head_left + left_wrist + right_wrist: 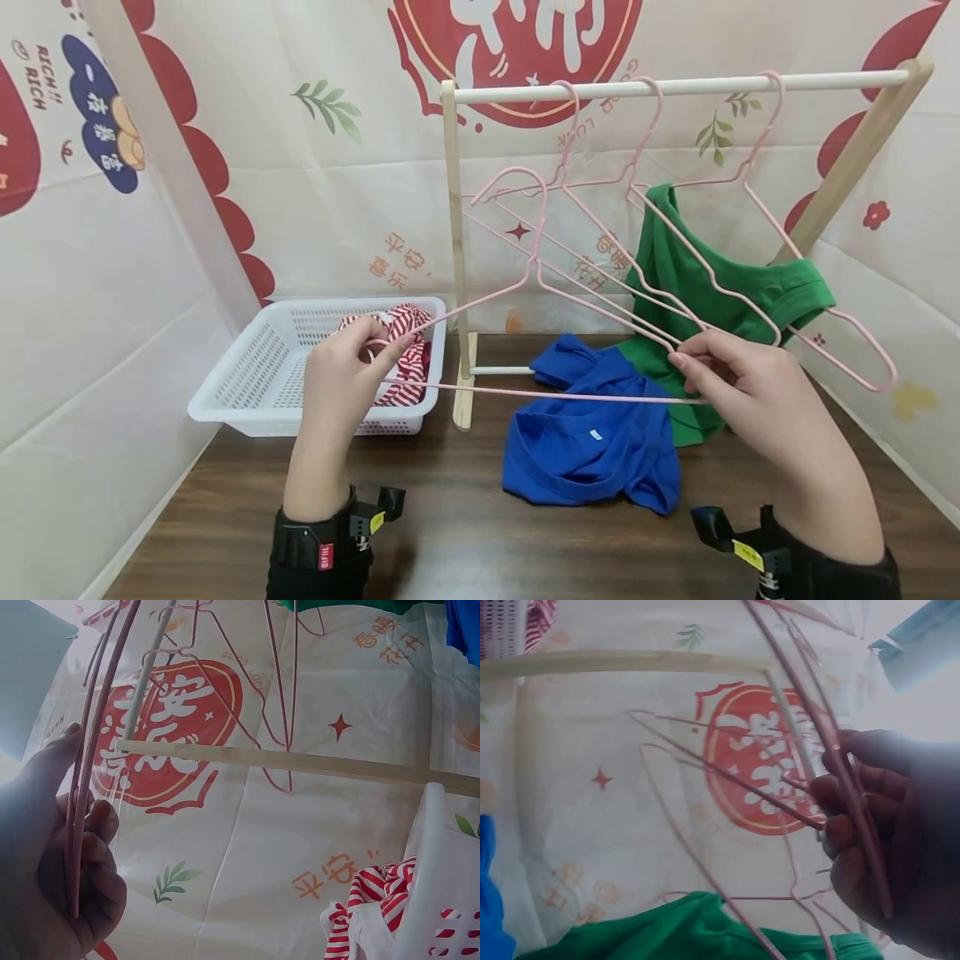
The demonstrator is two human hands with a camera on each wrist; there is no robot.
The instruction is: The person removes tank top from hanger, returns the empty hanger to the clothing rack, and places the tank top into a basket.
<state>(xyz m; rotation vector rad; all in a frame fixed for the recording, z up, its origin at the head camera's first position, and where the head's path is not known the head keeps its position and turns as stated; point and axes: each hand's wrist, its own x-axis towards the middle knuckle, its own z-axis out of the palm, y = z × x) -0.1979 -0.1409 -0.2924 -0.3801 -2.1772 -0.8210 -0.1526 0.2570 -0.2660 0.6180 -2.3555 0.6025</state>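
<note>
Both hands hold one pink wire hanger (555, 393) up in front of the rack, its hook on top. My left hand (341, 371) grips the left corner with curled fingers, which the left wrist view also shows around the wire (96, 727). At the opposite corner, the thumb and fingers of my right hand (757, 392) pinch the wire. Below the hanger a blue garment (592, 450) lies crumpled on the table. Behind the right hand, a green garment (750, 283) hangs from another pink hanger, its lower part behind the blue one.
A rack with a white rail (712, 86) and wooden posts (459, 250) carries several pink hangers. Left of it stands a white perforated basket (262, 367) with a red-and-white striped garment (408, 358) inside. Printed cloth (337, 208) encloses the brown table (450, 517) at back and sides.
</note>
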